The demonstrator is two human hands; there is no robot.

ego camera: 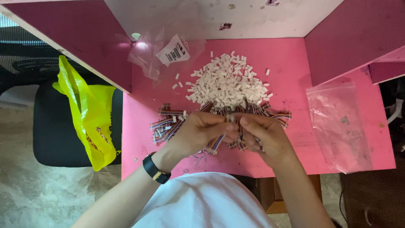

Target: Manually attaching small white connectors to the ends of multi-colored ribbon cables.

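My left hand (201,131) and my right hand (263,135) meet over the middle of the pink table (295,63), fingertips pinched together on a small white connector and a short multicoloured ribbon cable (216,143) that hangs below the left palm. Just beyond the hands lies a row of several more ribbon cables (168,122), partly hidden by my fingers. Behind those is a heap of small white plastic connector housings (228,82). A black wristwatch (155,169) sits on my left wrist.
An empty clear plastic bag (339,124) lies at the table's right. Another clear bag with a white label (168,52) rests at the back left. A yellow plastic bag (90,114) hangs over a black chair (55,135) left of the table. Pink partition walls (350,38) enclose the table.
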